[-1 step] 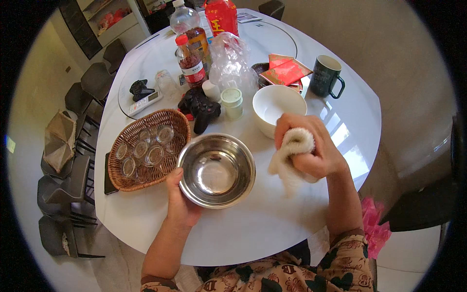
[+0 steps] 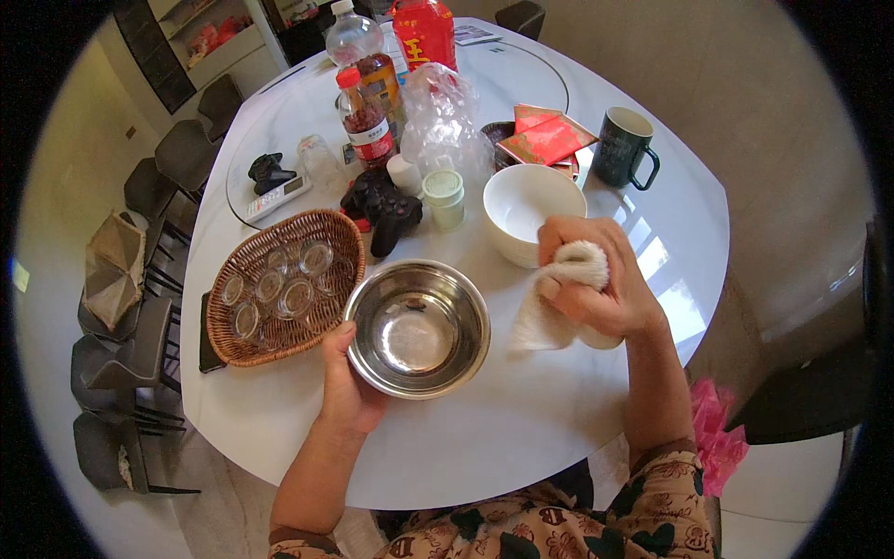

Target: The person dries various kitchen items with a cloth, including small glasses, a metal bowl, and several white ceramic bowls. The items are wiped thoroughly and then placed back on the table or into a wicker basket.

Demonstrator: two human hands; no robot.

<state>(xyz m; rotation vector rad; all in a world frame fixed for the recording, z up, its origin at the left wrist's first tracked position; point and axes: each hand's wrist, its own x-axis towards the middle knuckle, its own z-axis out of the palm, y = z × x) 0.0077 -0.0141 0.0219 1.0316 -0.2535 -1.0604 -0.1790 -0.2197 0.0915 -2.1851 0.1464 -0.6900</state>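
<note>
A shiny steel bowl stands empty on the white round table right in front of me. My left hand grips its near-left rim, thumb on the edge. My right hand is closed around a bunched white cloth, held just right of the steel bowl and just above the table. A small white object shows under that hand, mostly hidden. Behind the cloth sits an empty white ceramic bowl.
A wicker basket with several small glasses sits left of the steel bowl, over a dark phone. Farther back are a black game controller, a small lidded jar, bottles, a crumpled plastic bag, red envelopes and a dark green mug. Grey chairs line the left side.
</note>
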